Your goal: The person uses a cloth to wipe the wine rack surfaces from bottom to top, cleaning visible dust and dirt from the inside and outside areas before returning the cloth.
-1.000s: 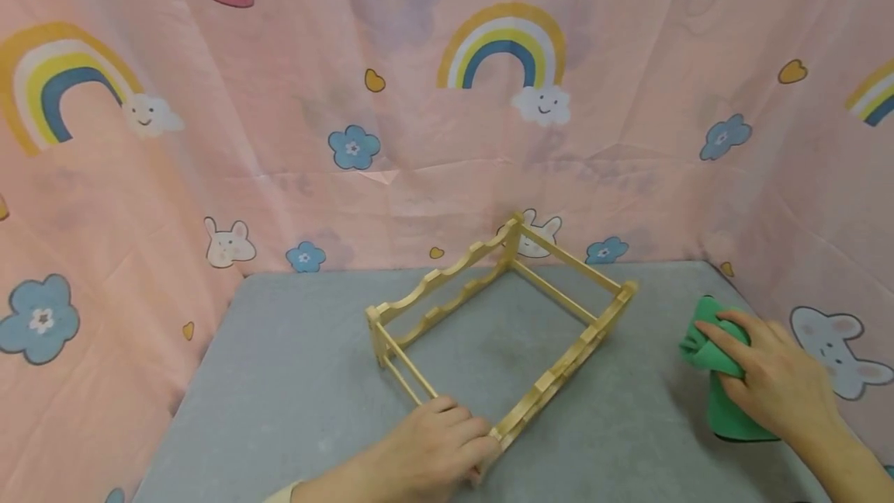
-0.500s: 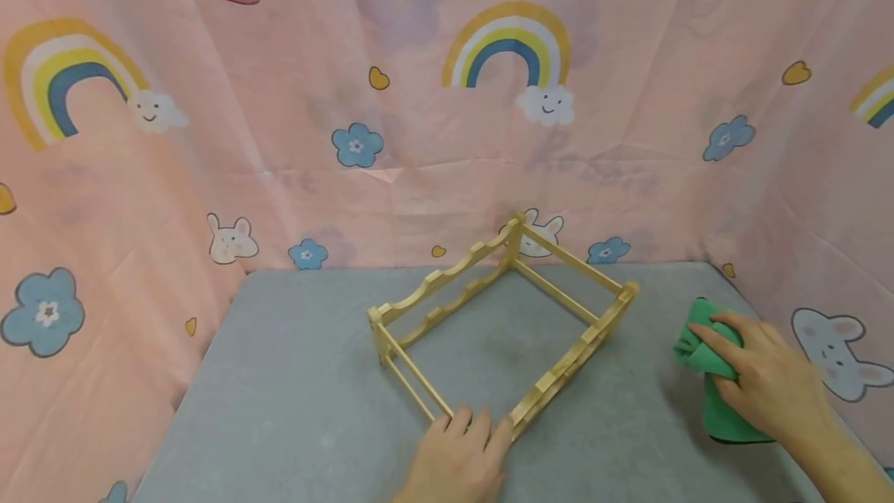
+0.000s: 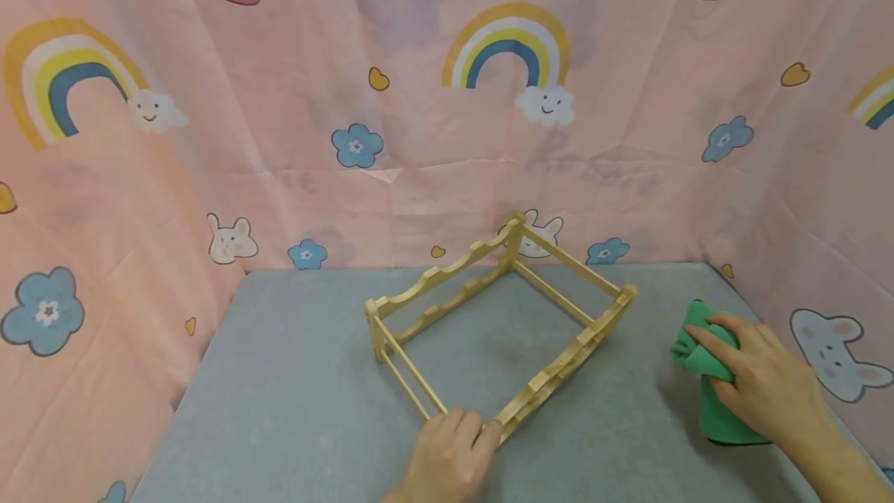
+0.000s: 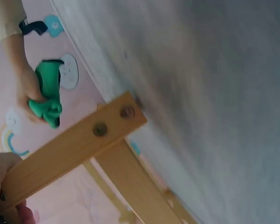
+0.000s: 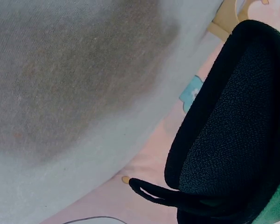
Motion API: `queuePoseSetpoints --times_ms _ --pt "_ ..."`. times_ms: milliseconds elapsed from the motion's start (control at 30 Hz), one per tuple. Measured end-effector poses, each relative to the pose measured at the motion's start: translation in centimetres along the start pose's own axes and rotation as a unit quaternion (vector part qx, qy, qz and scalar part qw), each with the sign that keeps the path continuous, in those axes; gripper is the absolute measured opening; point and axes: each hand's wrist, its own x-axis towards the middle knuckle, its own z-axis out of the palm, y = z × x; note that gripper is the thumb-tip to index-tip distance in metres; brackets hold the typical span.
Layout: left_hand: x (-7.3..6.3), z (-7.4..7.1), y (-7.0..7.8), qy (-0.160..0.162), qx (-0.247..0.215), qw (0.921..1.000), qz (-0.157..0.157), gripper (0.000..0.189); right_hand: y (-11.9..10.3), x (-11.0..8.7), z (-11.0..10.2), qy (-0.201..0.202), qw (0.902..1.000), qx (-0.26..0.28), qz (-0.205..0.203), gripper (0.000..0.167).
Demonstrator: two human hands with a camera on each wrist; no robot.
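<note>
A light wooden rack (image 3: 541, 383) with scalloped rails stands on the grey table. My left hand (image 3: 448, 456) grips its near corner, fingers curled over the top. In the left wrist view, the corner's wooden post (image 4: 74, 144) shows two round holes, and part of the left hand (image 4: 1, 175) is at its upper end. To the right of the rack, my right hand (image 3: 775, 390) holds a bunched green cloth (image 3: 726, 416) above the table, one end hanging down. The right wrist view shows the cloth's dark underside (image 5: 228, 121), black edging and a small loop (image 5: 154, 193).
The grey table (image 3: 293, 379) extends around the rack on all sides. A pink curtain (image 3: 419, 208) printed with rainbows, flowers and rabbits encloses the back and both sides, close behind the rack's far corner.
My left hand has loosened and then curled again around the rack's near corner, its wrist turning. The rack stays almost in place. My right hand has drifted slightly left with the green cloth.
</note>
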Motion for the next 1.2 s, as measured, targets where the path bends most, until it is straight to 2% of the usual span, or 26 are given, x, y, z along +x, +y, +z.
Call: queuePoseSetpoints --times_ms 133,300,500,633,700,867,967,1067,1200 --pt "0.8 -0.8 -1.6 0.039 -0.007 0.9987 0.031 0.038 0.0 -0.2 0.0 -0.003 1.0000 -0.003 0.008 0.063" --pt "0.7 -1.8 -3.9 0.051 -0.053 0.9952 0.065 0.032 0.1 -0.1 -0.2 -0.010 0.9998 -0.005 0.015 0.064" --pt "-0.3 -2.5 -7.1 0.038 -0.150 0.9851 0.076 0.028 0.3 -0.1 -0.5 -0.024 0.9993 -0.001 0.029 0.067" --pt "-1.3 -2.4 -9.6 0.012 -0.206 0.9758 0.072 0.026 0.4 -0.2 -0.5 -0.023 0.9994 -0.006 0.024 0.066" --pt "-1.9 -2.2 -10.8 -0.002 -0.220 0.9726 0.076 0.024 0.4 -0.2 -0.6 -0.026 0.9993 -0.008 0.026 0.065" --pt "-2.8 -1.3 -13.2 -0.016 -0.192 0.9718 0.136 0.022 0.3 -0.2 -0.5 -0.033 0.9987 -0.009 0.039 0.065" --pt "-3.1 -0.6 -14.1 -0.022 -0.166 0.9735 0.156 0.024 0.3 -0.3 -0.4 -0.025 0.9989 -0.007 0.038 0.064" --pt "-3.4 -0.1 -14.5 -0.029 -0.152 0.9764 0.151 0.025 0.3 -0.3 -0.3 -0.016 0.9993 -0.007 0.033 0.063" --pt "-3.7 0.1 -14.7 -0.041 -0.157 0.9782 0.130 0.024 0.3 -0.4 -0.2 -0.001 0.9996 -0.006 0.027 0.056"
